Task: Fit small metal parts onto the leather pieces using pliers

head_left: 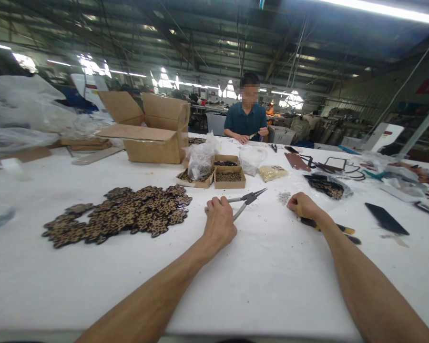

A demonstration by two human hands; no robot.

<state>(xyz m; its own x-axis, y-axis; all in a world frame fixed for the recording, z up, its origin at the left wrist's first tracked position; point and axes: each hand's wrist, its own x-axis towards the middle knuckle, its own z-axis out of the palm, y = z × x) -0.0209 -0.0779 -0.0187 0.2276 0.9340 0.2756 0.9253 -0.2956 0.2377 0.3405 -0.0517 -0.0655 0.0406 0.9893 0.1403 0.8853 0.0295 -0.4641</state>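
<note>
My left hand [219, 220] is closed around the handles of long-nosed pliers [249, 196], whose pointed jaws face right and away from me. To the right, the fingertips of my right hand [303, 206] are pinched together at the edge of a small pile of silvery bits [283, 197]; whatever is between them is too small to make out. A tool with black and yellow handles [345, 229] lies partly hidden beneath my right wrist. Left of the pliers spreads a heap of leopard-print patches [128, 212] with dark scalloped edges.
Small boxes of brassy bits [230, 177] stand beyond the pliers, beside a large open carton [153, 138]. A bag of pale gold pieces [272, 172], a bagged leopard-print bundle [325, 186] and a phone-like black slab [386, 218] lie rightward. Across the table sits a person [246, 119].
</note>
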